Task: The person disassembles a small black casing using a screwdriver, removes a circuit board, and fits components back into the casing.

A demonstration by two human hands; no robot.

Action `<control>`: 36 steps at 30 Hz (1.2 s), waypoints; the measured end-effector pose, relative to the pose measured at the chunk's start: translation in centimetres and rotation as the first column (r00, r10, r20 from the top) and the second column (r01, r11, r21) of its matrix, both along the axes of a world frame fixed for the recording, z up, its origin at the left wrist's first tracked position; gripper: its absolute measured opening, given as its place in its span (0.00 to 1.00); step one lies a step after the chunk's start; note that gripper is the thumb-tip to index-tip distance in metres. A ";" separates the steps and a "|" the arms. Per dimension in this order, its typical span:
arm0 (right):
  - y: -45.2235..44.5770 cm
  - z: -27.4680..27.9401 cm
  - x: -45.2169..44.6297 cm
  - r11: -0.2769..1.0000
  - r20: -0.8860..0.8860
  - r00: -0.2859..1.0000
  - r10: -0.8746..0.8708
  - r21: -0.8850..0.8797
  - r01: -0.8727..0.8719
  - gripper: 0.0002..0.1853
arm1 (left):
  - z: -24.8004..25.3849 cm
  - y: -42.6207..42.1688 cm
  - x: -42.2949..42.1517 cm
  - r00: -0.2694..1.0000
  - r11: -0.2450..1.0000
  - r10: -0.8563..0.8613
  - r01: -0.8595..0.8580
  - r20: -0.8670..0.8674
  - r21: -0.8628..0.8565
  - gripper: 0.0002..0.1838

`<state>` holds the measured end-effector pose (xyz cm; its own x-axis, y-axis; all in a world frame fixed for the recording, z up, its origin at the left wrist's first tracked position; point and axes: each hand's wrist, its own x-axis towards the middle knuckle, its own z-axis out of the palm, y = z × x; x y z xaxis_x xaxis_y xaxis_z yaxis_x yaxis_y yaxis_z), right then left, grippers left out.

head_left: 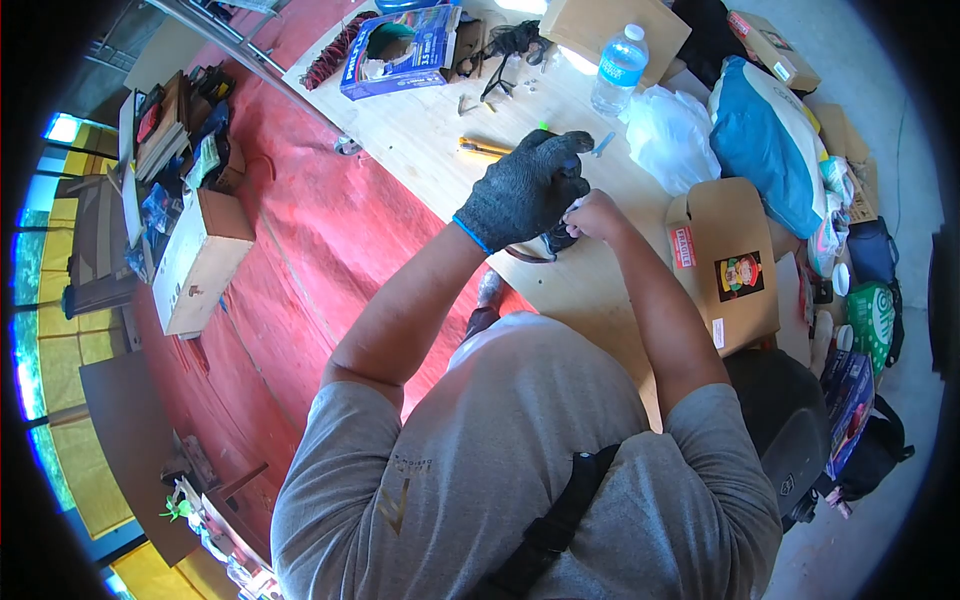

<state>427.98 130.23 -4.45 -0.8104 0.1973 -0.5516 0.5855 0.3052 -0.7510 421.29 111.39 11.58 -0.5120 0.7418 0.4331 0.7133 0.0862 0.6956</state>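
Note:
My left hand [527,188], in a dark grey work glove with a blue cuff, is over the wooden table with its fingers curled closed. What it grips is mostly hidden; a dark bluish bit shows by the thumb. My bare right hand [594,215] is closed right beside it, its fingers close to the glove. Whatever those fingers pinch is too small to make out. Beneath both hands lies a dark object [558,238], partly covered. A yellow-orange tool like a utility knife [484,147] rests left of the glove, and a thin grey strip [603,145] lies beyond.
On the table [420,150] are an open blue box [398,82], tangled black cords [515,40], a water bottle [620,70], a white plastic bag [668,140] and a cardboard box [725,265]. Bags crowd the right side. A white box [203,262] stands left on red floor covering.

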 end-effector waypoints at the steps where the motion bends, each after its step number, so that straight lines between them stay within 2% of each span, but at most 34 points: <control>1: -0.1 0.3 0.0 0.999 -0.002 1.000 0.019 0.045 -0.019 0.11 | -0.1 0.0 -0.1 0.999 0.999 -0.034 0.034 -0.020 0.038 0.30; 4: -0.5 1.0 0.3 0.994 -0.010 0.999 0.039 0.105 -0.037 0.11 | -0.3 -0.3 -0.5 0.989 0.993 -0.108 0.112 -0.104 0.037 0.31; 7: -0.6 0.1 0.9 0.995 -0.072 0.997 -0.027 0.091 0.034 0.10 | 0.1 -0.5 0.0 0.977 0.993 -0.046 0.068 -0.208 0.101 0.29; 10: -0.9 0.0 1.8 0.990 -0.162 0.987 -0.018 0.133 0.040 0.09 | 0.0 -0.5 0.3 0.986 0.995 0.082 -0.073 -0.143 0.071 0.28; 13: -1.5 -0.6 2.8 0.897 -0.372 0.917 0.144 0.441 0.038 0.08 | -0.8 -0.2 0.4 1.000 0.982 0.023 -0.022 -0.007 0.186 0.27; 16: -2.1 0.0 3.2 0.898 -0.336 0.938 0.089 0.434 0.070 0.08 | 0.4 -0.5 0.1 0.978 0.998 0.012 0.002 -0.209 0.067 0.26; 19: -2.2 -2.1 3.3 0.901 -0.453 0.887 0.091 0.417 0.120 0.09 | 0.1 -0.4 0.4 0.999 0.999 0.047 -0.047 0.001 0.011 0.26; 22: -2.3 -1.5 3.8 0.892 -0.410 0.901 0.138 0.447 0.067 0.11 | -0.3 -0.3 0.2 0.996 0.982 -0.087 0.088 -0.012 0.169 0.26; 23: -2.4 -1.9 3.8 0.893 -0.451 0.881 0.143 0.442 0.082 0.12 | -0.2 -0.2 -0.3 0.976 0.977 -0.074 0.112 -0.203 0.182 0.26; 26: -2.9 -2.5 4.0 0.895 -0.514 0.848 0.132 0.429 0.120 0.14 | 0.3 -0.5 0.4 0.987 0.994 0.100 -0.106 -0.126 -0.041 0.26; 30: -3.3 -2.0 4.2 0.886 -0.452 0.886 0.102 0.447 0.126 0.14 | -1.2 -0.3 0.1 0.993 0.989 -0.100 0.092 0.063 0.116 0.29; 32: -3.3 -2.6 4.1 0.893 -0.464 0.881 0.086 0.429 0.139 0.14 | -0.1 -0.5 0.1 0.991 0.998 -0.041 0.047 -0.125 0.042 0.30; 34: -3.4 -3.1 4.2 0.909 -0.517 0.855 0.054 0.379 0.172 0.15 | 0.1 -0.5 0.2 0.990 1.000 -0.015 0.019 -0.142 0.024 0.30; 36: -3.1 -3.4 4.3 0.894 -0.516 0.852 0.088 0.418 0.161 0.15 | -0.3 -0.3 0.2 1.000 0.998 -0.012 0.011 0.009 0.056 0.30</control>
<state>432.23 127.11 -7.84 -0.9335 0.3476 0.0880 0.1744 0.6544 -0.7358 421.53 111.06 11.23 -0.5075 0.7225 0.4696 0.7078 0.0387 0.7053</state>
